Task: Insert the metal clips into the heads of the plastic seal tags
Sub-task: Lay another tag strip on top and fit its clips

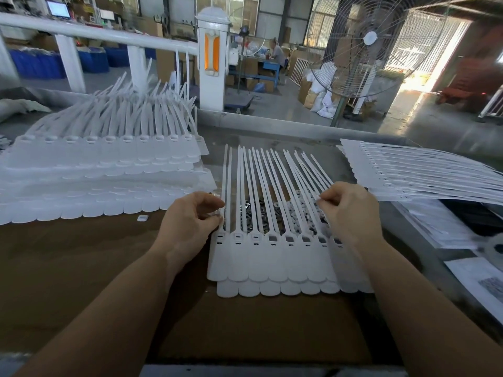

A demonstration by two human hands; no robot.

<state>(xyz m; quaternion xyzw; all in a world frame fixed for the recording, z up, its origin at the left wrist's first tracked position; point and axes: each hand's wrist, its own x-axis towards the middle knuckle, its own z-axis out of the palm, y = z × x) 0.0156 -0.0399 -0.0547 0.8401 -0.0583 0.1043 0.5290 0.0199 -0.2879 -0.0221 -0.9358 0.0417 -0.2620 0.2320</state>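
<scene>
White plastic seal tags lie in a joined sheet at centre frame, the left hand pinching the outermost strap, the right hand pinching straps at the sheet's far side. The tags look light and springy, best gripped near the stiff heads. Metal clips sit loose beneath the straps. Stacked sheets at left and more at right crowd the table, leaving room only toward the lower frame.
</scene>
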